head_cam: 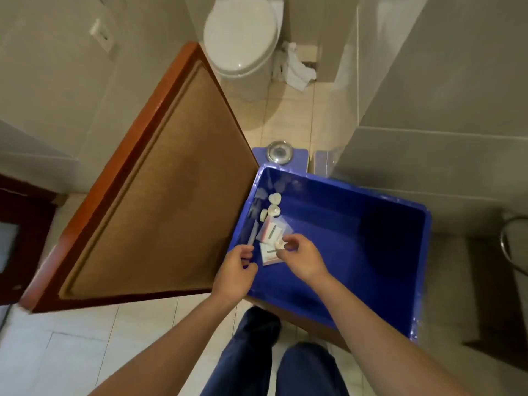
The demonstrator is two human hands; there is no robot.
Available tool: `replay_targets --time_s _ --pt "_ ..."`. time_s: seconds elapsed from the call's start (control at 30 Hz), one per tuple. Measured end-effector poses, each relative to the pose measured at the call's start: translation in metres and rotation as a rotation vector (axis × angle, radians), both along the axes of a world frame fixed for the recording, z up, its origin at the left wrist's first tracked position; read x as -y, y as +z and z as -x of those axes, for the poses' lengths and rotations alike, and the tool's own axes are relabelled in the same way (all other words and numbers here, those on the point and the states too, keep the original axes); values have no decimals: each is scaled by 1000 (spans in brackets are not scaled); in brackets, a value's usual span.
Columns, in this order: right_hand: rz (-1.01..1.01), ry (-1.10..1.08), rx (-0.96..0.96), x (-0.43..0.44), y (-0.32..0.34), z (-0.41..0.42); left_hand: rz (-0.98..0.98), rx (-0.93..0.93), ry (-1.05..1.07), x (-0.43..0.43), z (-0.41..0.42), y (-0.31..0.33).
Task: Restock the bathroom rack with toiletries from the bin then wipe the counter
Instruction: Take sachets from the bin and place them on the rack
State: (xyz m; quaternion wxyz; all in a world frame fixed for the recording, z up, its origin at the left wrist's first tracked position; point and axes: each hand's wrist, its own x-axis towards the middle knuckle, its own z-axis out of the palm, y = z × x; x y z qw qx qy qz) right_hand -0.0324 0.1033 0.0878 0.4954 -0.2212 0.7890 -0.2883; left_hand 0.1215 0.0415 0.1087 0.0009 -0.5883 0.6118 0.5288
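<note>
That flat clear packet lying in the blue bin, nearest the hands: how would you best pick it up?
Pinch the clear packet by its free lower edge, coming from above and the near side. It lies flat on the floor of the blue bin, so a thin edge is likely the only easy purchase. The right hand already hovers over it; the left hand holds something thin.

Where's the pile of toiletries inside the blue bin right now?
In the head view, the toiletries lie along the left wall of the blue bin, beside the wooden door, just beyond both hands.

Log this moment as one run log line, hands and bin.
stage: picking from blue bin | left hand: on slim packet | right hand: pinching small white item | rack: unseen
</note>
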Motion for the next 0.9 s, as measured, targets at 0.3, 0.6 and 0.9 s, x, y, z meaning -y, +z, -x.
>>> replay_targets --time_s 0.3,0.6,0.9 --pt "-58 -80 65 23 -59 -5 -42 -36 7 8 -5 -46" --pt "-78 -64 32 45 -109 14 -159 -51 37 23 31 -85" --pt "-102 141 -120 67 -162 40 -296 -27 255 28 72 -137"
